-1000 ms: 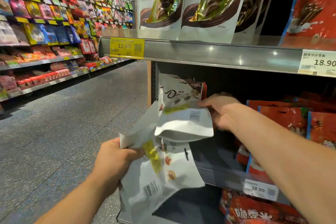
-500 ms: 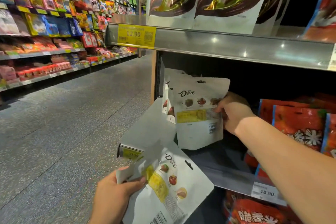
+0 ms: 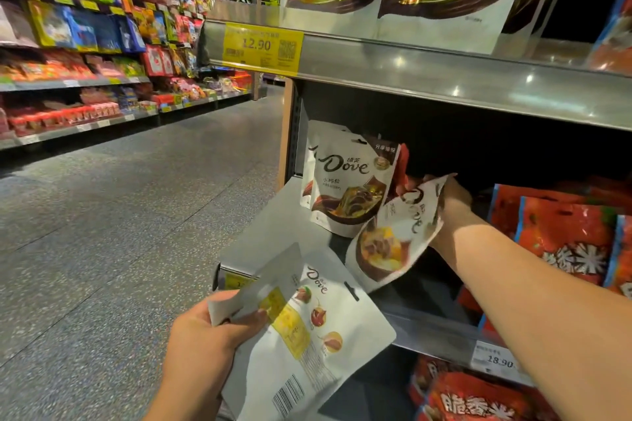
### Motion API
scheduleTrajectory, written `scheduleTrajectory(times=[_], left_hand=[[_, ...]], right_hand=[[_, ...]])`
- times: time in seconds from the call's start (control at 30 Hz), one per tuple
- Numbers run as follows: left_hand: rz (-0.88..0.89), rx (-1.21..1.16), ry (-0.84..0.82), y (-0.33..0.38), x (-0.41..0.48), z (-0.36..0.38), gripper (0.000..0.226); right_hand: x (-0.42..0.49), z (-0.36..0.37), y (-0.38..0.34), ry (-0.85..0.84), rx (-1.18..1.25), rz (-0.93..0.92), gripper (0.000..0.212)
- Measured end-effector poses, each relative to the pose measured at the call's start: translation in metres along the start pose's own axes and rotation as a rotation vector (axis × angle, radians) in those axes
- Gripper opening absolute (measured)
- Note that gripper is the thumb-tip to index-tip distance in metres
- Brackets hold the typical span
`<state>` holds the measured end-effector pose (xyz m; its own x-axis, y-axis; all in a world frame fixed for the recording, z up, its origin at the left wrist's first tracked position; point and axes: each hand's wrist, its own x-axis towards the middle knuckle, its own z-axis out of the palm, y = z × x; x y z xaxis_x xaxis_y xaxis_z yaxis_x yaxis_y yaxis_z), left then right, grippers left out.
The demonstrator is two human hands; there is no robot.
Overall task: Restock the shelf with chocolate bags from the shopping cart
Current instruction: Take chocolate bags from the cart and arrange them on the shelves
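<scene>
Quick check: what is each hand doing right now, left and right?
Left hand: grip closed on a white Dove bag.
Right hand: grip closed on a tilted Dove bag at the middle shelf.

One Dove bag (image 3: 393, 243) in the right hand (image 3: 453, 205), two bags (image 3: 307, 338) in the left hand (image 3: 201, 342), two standing bags (image 3: 352, 181).

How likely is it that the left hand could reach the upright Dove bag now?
Probably not: the left hand grips the lower bag, and the right hand holds a tilted bag partly across the upright bag.
</scene>
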<state>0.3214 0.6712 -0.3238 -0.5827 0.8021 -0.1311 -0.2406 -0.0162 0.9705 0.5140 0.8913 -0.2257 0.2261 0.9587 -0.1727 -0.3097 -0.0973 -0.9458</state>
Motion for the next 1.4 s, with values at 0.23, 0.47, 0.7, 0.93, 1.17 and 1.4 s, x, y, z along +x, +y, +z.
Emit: scheduleTrajectory(times=[0.23,0.47,0.7,0.93,1.17,1.4], left_hand=[[-0.025,0.011,-0.058,-0.009,0.001,0.005,0.026],[-0.026,0.01,-0.05,-0.009,0.005,0.007,0.024],[-0.004,0.025,-0.047,-0.012,0.003,0.018,0.024],[-0.013,0.002,-0.072,-0.015,0.004,0.019,0.022],[-0.022,-0.078,-0.051,-0.017,0.006,0.019,0.027],[-0.083,-0.267,-0.089,-0.017,0.009,0.019,0.04]], right_hand=[[-0.019,0.017,0.002,-0.076,-0.269,0.039,0.012],[-0.051,0.009,0.022,0.082,-0.51,-0.245,0.018],[-0.084,-0.008,0.069,-0.076,-1.017,-0.384,0.069],[-0.049,-0.005,0.055,0.041,-0.923,-0.274,0.01],[0.003,-0.003,0.046,0.056,-0.765,-0.262,0.021],[0.015,-0.012,0.061,0.097,-0.798,-0.094,0.05]])
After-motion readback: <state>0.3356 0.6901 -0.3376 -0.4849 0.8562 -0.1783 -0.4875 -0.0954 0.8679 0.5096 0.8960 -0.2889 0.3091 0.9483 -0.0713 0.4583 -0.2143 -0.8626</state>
